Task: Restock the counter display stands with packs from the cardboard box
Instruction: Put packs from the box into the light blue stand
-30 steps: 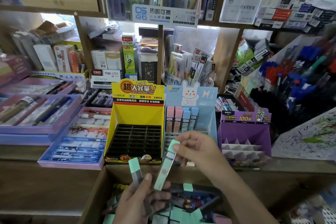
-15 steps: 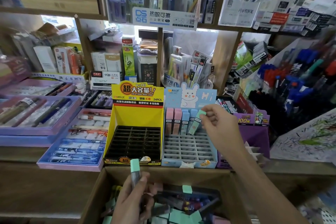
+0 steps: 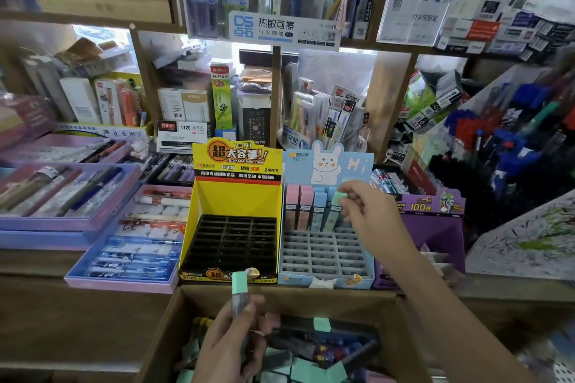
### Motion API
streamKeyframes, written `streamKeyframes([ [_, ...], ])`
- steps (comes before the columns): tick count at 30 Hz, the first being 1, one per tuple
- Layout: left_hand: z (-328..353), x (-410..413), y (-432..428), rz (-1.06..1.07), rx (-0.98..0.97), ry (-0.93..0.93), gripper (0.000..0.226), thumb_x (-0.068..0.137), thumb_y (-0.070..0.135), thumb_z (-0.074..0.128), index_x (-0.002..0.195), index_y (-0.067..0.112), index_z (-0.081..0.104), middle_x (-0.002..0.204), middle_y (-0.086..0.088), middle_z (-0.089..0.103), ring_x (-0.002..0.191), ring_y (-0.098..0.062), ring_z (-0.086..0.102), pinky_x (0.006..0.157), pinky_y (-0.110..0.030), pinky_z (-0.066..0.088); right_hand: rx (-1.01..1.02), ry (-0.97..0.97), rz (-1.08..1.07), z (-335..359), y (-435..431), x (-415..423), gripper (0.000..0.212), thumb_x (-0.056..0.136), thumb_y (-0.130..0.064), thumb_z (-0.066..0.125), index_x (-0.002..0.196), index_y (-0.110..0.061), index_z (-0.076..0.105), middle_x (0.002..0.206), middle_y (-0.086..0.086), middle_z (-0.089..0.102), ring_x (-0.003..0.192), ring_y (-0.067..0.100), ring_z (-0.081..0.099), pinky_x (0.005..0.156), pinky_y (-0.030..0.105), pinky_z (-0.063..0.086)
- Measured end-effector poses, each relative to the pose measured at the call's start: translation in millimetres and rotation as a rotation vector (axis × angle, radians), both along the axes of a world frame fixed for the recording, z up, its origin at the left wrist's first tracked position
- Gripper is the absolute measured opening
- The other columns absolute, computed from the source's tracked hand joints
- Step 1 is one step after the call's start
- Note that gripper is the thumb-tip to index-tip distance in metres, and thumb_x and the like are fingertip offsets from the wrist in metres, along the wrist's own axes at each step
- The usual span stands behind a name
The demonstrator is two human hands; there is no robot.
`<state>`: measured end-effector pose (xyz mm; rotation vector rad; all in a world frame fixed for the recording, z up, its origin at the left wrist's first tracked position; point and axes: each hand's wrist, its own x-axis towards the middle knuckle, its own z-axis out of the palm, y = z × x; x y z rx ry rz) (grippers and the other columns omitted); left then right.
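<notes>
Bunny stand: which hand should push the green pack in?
Right: the right hand pinches the green pack at the bunny stand, back row; the left hand grips another pack over the box.

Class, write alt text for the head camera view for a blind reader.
A person's right hand holds a green pack in the back row of a blue display stand, while the left hand holds a second pack above a cardboard box.

Right hand carried the mint pack up from over the box to the back row of the blue stand. The pack went from tilted in mid-air to nearly upright beside the blue packs, fingertips at its cap. It ended well apart from the left hand and its spare pack.
</notes>
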<state>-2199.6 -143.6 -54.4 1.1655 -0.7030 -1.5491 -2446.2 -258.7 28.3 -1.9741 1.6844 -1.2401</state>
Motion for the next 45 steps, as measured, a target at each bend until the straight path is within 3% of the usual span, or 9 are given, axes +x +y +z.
streamKeyframes([
  [3, 0, 1, 0, 0.003, 0.013, 0.004, 0.019, 0.097, 0.019, 0.06, 0.097, 0.019, 0.079, 0.063, -0.016, 0.059, 0.041, -0.021, 0.043, 0.037, -0.021, 0.028, 0.023, 0.061, -0.013, 0, -3, 4, 0.027, 0.104, -0.011, 0.056, 0.13, -0.015, 0.059, 0.089, -0.002, 0.065, 0.084, 0.022, 0.066, 0.078, 0.05, 0.058],
  [11, 1, 1, -1, 0.014, 0.026, 0.025, 0.02, 0.095, 0.02, 0.061, 0.105, 0.011, 0.075, 0.07, -0.021, 0.062, 0.042, -0.022, 0.043, 0.035, -0.02, 0.027, 0.019, 0.174, -0.025, -5, -2, 8, 0.022, 0.104, -0.012, 0.057, 0.125, -0.012, 0.061, 0.076, 0.003, 0.062, 0.067, 0.021, 0.058, 0.066, 0.051, 0.055],
  [19, 2, 0, -1, -0.005, 0.038, 0.006, 0.019, 0.097, 0.022, 0.062, 0.095, 0.016, 0.079, 0.071, -0.019, 0.065, 0.044, -0.023, 0.047, 0.037, -0.022, 0.03, 0.088, 0.113, -0.046, -5, -8, 7, 0.017, 0.103, -0.005, 0.052, 0.114, -0.015, 0.06, 0.09, 0.009, 0.064, 0.084, 0.03, 0.064, 0.076, 0.054, 0.058],
  [23, 2, 0, -1, 0.003, 0.04, 0.014, 0.02, 0.097, 0.022, 0.061, 0.092, 0.019, 0.08, 0.068, -0.018, 0.064, 0.044, -0.022, 0.047, 0.038, -0.021, 0.03, 0.177, -0.066, -0.043, -7, -14, 7, 0.025, 0.101, 0.0, 0.044, 0.099, -0.019, 0.06, 0.083, 0.003, 0.055, 0.07, 0.025, 0.051, 0.055, 0.038, 0.046],
  [27, 3, 0, -1, -0.01, 0.038, 0.008, 0.02, 0.097, 0.022, 0.06, 0.093, 0.02, 0.08, 0.068, -0.016, 0.064, 0.046, -0.023, 0.046, 0.038, -0.021, 0.03, 0.196, -0.111, -0.061, -9, -18, 8, 0.027, 0.1, 0.0, 0.04, 0.098, -0.019, 0.059, 0.085, 0.002, 0.052, 0.073, 0.017, 0.048, 0.057, 0.035, 0.041],
  [30, 3, -1, -1, -0.012, 0.044, -0.01, 0.02, 0.096, 0.023, 0.062, 0.091, 0.022, 0.08, 0.066, -0.014, 0.064, 0.047, -0.022, 0.048, 0.043, -0.023, 0.031, 0.111, -0.095, -0.084, -9, -17, 12, 0.02, 0.102, -0.003, 0.043, 0.107, -0.011, 0.061, 0.079, -0.004, 0.051, 0.066, 0.009, 0.048, 0.056, 0.016, 0.041],
  [37, 2, 1, 0, -0.038, 0.023, 0.007, 0.024, 0.098, 0.02, 0.057, 0.094, 0.019, 0.08, 0.069, -0.015, 0.065, 0.047, -0.022, 0.047, 0.04, -0.021, 0.029, 0.067, 0.214, -0.09, -5, -13, 18, 0.039, 0.096, 0.016, 0.041, 0.119, -0.01, 0.059, 0.097, 0.003, 0.055, 0.085, 0.009, 0.05, 0.064, 0.04, 0.051],
  [41, 0, 1, 0, -0.044, 0.016, 0.01, 0.025, 0.099, 0.018, 0.056, 0.095, 0.017, 0.08, 0.071, -0.016, 0.065, 0.046, -0.022, 0.045, 0.038, -0.021, 0.028, 0.011, -0.024, -0.147, 3, -14, 15, 0.024, 0.104, -0.004, 0.044, 0.117, -0.009, 0.063, 0.085, -0.006, 0.055, 0.07, 0.004, 0.05, 0.063, 0.006, 0.041],
  [45, 0, 1, 0, -0.059, 0.019, 0.003, 0.025, 0.099, 0.018, 0.056, 0.095, 0.017, 0.08, 0.07, -0.014, 0.065, 0.046, -0.021, 0.045, 0.037, -0.021, 0.028, -0.018, 0.136, -0.172, 13, -9, 10, 0.034, 0.096, 0.014, 0.043, 0.115, -0.01, 0.058, 0.096, 0.008, 0.059, 0.086, 0.016, 0.053, 0.064, 0.038, 0.048],
])
